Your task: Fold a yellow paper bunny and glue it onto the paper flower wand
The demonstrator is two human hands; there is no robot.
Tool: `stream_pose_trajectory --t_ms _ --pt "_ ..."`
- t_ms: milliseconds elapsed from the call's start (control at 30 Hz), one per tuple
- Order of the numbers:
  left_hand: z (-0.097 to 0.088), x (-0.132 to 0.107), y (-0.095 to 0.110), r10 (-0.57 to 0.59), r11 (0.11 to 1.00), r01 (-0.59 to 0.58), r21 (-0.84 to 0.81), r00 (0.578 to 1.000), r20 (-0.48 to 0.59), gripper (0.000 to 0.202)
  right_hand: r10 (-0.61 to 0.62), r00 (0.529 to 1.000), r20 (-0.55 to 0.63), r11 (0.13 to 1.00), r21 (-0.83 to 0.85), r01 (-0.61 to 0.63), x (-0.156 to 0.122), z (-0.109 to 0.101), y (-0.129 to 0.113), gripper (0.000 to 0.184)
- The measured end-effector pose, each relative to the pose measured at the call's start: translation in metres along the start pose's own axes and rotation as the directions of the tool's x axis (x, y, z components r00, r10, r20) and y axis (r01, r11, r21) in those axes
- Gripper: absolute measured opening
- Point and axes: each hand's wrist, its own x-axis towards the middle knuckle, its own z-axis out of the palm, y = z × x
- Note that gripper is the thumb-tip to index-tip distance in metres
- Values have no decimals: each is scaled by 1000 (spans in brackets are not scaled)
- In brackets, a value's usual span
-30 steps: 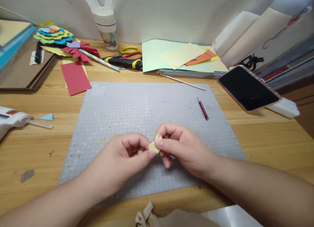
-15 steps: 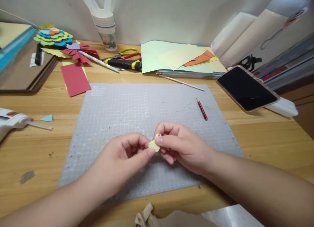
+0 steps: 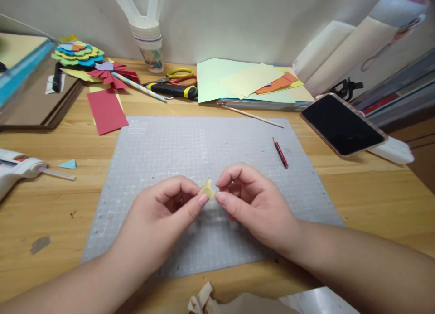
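A small pale yellow paper piece with a narrow strip standing up from it is pinched between the thumb and forefinger of my left hand. Just to its right is my right hand, its thumb and forefinger tips slightly apart, close to the paper's edge. Nothing shows between those fingertips; whether the thumb touches the paper I cannot tell. Both hands are over the grey cutting mat. A short red and black pencil lies on the mat beyond my right hand.
Behind the mat are pliers, a paper cup stack, coloured sheets and a thin stick. Paper flowers and red paper lie back left, a glue gun at left, a phone at right.
My right fingers have come off the yellow paper and moved slightly right. The paper stays in my left hand, now tilted so its upright strip shows, and a little higher in view.
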Motion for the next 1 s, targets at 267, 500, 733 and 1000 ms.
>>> stream_pose_trajectory --t_ms 267,500,733,1000 --pt "1 1 -1 15 1000 -16 -7 1000 -25 10 -14 999 -33 999 -34 13 0 5 1 13" --pt "1 1 1 24 999 -25 -28 999 -45 9 101 995 8 990 99 -101 1 3 1 15" --pt "1 0 2 -72 992 72 -108 997 2 11 127 990 64 969 205 -138 1 4 -2 19" --pt "0 1 2 -125 982 131 -135 991 51 13 214 973 81 945 237 -228 3 3 -7 21"
